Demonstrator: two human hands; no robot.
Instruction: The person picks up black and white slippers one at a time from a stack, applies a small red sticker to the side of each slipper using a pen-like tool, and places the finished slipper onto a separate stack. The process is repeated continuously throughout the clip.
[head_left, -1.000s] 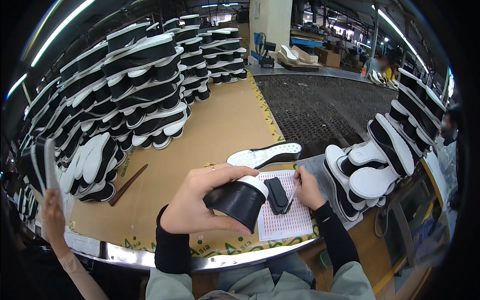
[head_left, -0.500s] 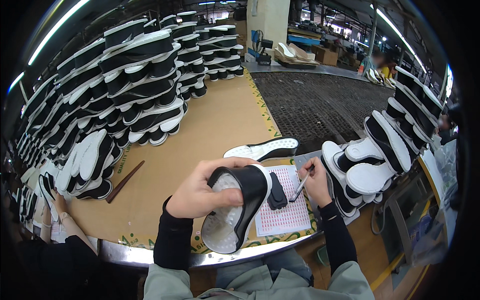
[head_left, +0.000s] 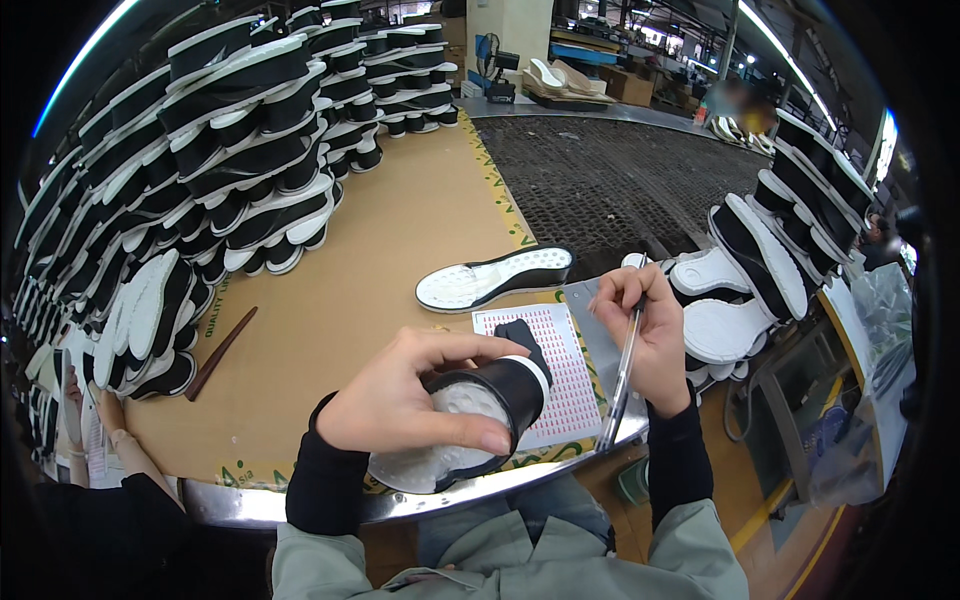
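My left hand [head_left: 400, 400] grips a black-and-white shoe sole [head_left: 512, 390] by its thick heel end, thumb inside the hollow and fingers over the far side. The pale inner cavity faces up toward me. A slim clear-barrelled pen [head_left: 626, 365] is pinched in my right hand [head_left: 648, 335], its lower end pointing down near the table's front edge. Between the hands lies a white sheet [head_left: 575, 395] printed with rows of small red marks. On it sits a dark oblong block [head_left: 525, 342], partly behind the held sole. Another sole [head_left: 495, 280] rests beyond the sheet, cavity up.
Tall stacks of soles [head_left: 250, 150] crowd the left side, and another pile [head_left: 750, 290] stands at the right. A brown pointed stick [head_left: 222, 352] lies on the cardboard-covered table [head_left: 370, 240]. Farther back runs a dark mesh belt [head_left: 600, 180]. A co-worker's arm [head_left: 135, 455] shows at lower left.
My left hand has lowered and tilted the sole, so its cavity turns more upward. My right hand has lifted off the sheet, and the pen now stands steeper.
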